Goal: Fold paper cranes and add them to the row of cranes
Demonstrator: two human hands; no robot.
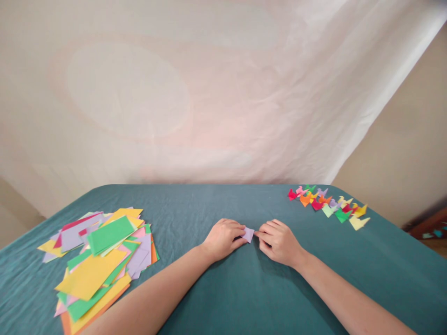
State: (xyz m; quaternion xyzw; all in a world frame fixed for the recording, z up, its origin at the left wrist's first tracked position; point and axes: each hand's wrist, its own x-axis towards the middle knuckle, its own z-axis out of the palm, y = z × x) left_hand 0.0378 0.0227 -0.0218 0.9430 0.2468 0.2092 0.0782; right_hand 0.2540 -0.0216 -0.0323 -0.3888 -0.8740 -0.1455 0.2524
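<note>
In the head view a small folded piece of lilac paper (248, 234) lies near the middle of the green-blue cloth. My left hand (225, 237) grips its left side between thumb and fingers, covering part of it. My right hand (277, 241) is just to the right of the paper, with its fingers partly curled and thumb and index finger a little apart. The tip of that index finger comes up to the paper's right edge; whether it touches cannot be made out. Nothing shows inside the right hand.
Loose coloured paper sheets (108, 237) lie in an overlapping heap on the left, beside my left forearm. Several small folded paper birds (326, 204) stand in rows at the far right of the table (195, 200). Behind the table hangs a pale curtain (223, 93).
</note>
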